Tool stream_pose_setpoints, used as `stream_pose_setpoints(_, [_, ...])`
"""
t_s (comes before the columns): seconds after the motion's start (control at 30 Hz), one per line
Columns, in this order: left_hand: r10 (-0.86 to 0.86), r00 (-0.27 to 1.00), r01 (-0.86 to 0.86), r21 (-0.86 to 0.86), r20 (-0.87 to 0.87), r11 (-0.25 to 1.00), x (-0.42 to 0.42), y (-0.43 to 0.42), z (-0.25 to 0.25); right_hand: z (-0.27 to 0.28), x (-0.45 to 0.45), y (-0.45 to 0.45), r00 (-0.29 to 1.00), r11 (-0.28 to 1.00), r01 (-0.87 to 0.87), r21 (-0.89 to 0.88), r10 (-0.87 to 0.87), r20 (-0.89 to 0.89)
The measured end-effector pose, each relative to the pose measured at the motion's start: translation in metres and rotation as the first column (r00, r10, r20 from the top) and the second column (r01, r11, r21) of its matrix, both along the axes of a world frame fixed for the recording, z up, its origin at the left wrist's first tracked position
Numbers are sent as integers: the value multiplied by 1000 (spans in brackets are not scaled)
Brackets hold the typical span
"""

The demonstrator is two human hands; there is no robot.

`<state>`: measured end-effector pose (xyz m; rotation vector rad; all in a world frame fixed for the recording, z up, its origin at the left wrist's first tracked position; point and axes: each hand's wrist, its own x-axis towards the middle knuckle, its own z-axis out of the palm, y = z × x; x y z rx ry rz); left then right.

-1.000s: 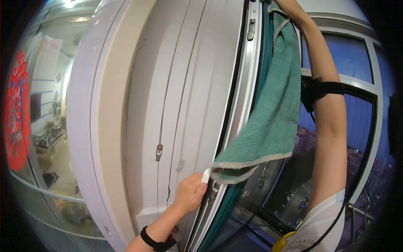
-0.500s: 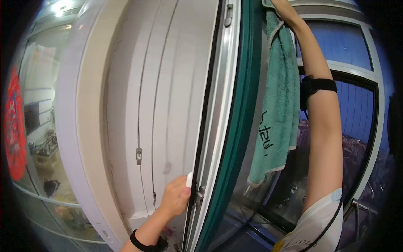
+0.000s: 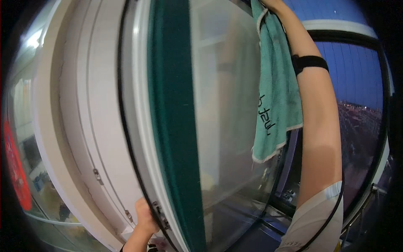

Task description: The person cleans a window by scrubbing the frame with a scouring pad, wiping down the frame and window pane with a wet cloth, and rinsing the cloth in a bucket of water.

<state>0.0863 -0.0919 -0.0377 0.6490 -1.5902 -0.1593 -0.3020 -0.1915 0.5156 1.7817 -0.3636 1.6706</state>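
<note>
At the lower left, my left hand (image 3: 145, 215) is closed at the edge of an open window sash (image 3: 174, 113) with a green frame; the handle it gripped is hidden behind the frame edge. My right hand (image 3: 272, 4) is raised at the top of the view, its fingers mostly cut off. From it hangs a green towel (image 3: 277, 84) with dark lettering and a pale hem, in front of the outer side of the glass (image 3: 226, 113). The glass shows faint reflections.
Thin cables with metal buckles (image 3: 98, 176) run down the white wall (image 3: 107, 105) at left. A red decoration (image 3: 16, 168) is on the glass at far left. Another window (image 3: 357, 84) at right shows a dusk city. Metal railings (image 3: 361, 214) stand at lower right.
The sash has swung so that its glass face now shows broadly, and its edge has shifted left with my left hand. The towel has lifted off the frame and hangs straighter from my right hand.
</note>
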Motion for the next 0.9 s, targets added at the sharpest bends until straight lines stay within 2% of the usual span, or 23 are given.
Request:
stream_pose_setpoints(0.03, [-16, 998, 17, 14, -67, 1000, 2, -3, -6, 1, -8, -4, 999, 999, -29, 31, 31, -36])
stream_pose_setpoints(0.07, [-163, 962, 176, 45, -219, 983, 4, -2, -11, 0, -18, -12, 996, 996, -59, 67, 64, -69])
stream_pose_setpoints(0.1, [-290, 880, 328, 38, -377, 944, 6, -2, -17, -4, -25, -18, 1000, 997, -13, 75, 14, -10])
stream_pose_setpoints(0.13, [-301, 837, 362, 49, -457, 931, 10, -1, -26, -4, -40, -33, 1000, 996, -20, 81, 20, 3])
stream_pose_setpoints(0.2, [-277, 790, 376, 75, -546, 924, 18, 0, -40, -7, -70, -58, 989, 988, 135, 73, -139, 58])
stream_pose_setpoints(0.23, [-248, 795, 349, 83, -554, 933, 22, 0, -46, -11, -88, -63, 948, 933, 277, 230, -304, 93])
stream_pose_setpoints(0.27, [-223, 789, 328, 86, -572, 941, 21, -1, -47, -13, -107, -69, 952, 938, 267, 220, -292, 92])
stream_pose_setpoints(0.3, [-198, 782, 307, 89, -590, 948, 20, -1, -49, -20, -124, -79, 875, 858, 452, 244, -480, 68])
stream_pose_setpoints(0.33, [-194, 732, 371, 144, -654, 917, 19, 0, -50, -26, -136, -91, 760, 740, 618, 267, -649, 38])
stream_pose_setpoints(0.37, [-139, 743, 331, 179, -655, 927, 13, 0, -51, -30, -140, -106, 759, 778, 537, 327, -614, 214])
stream_pose_setpoints(0.43, [-29, 757, 253, 252, -652, 934, 0, 0, -52, -36, -136, -105, 772, 817, 413, 403, -549, 322])
stream_pose_setpoints(0.47, [-30, 781, 260, 282, -623, 923, -1, -2, -51, -39, -136, -99, 812, 810, 389, 438, -526, 252])
stream_pose_setpoints(0.5, [-67, 836, 275, 309, -545, 911, 0, -4, -46, -35, -143, -100, 826, 786, 388, 481, -528, 197])
stream_pose_setpoints(0.57, [-187, 932, 300, 367, -312, 881, 4, -4, -34, -23, -155, -112, 840, 786, 341, 515, -501, 208])
stream_pose_setpoints(0.6, [-209, 928, 315, 352, -308, 881, -2, -7, -32, -23, -158, -110, 839, 782, 351, 515, -507, 198])
stream_pose_setpoints(0.67, [-242, 913, 337, 275, -329, 900, -14, -11, -25, -17, -165, -106, 655, 558, 662, 501, -755, -25])
stream_pose_setpoints(0.7, [-240, 918, 318, 227, -315, 921, -19, -15, -18, -38, -144, -83, 676, 594, 611, 524, -736, 46])
stream_pose_setpoints(0.77, [-64, 994, 54, -114, -86, 992, -46, -24, 27, -23, -138, -68, 637, 566, 637, 523, -769, 56])
stream_pose_setpoints(0.8, [-78, 994, 79, 13, -73, 997, -53, -14, 32, -30, -140, -61, 603, 545, 649, 531, -794, 77])
stream_pose_setpoints(0.87, [-36, 998, 30, -109, -48, 994, -56, -17, 43, -33, -130, -53, 656, 613, 620, 490, -747, 104])
stream_pose_setpoints(0.9, [-57, 998, 55, -106, -12, 993, -56, -11, 55, -33, -125, -48, 688, 658, 603, 451, -715, 122])
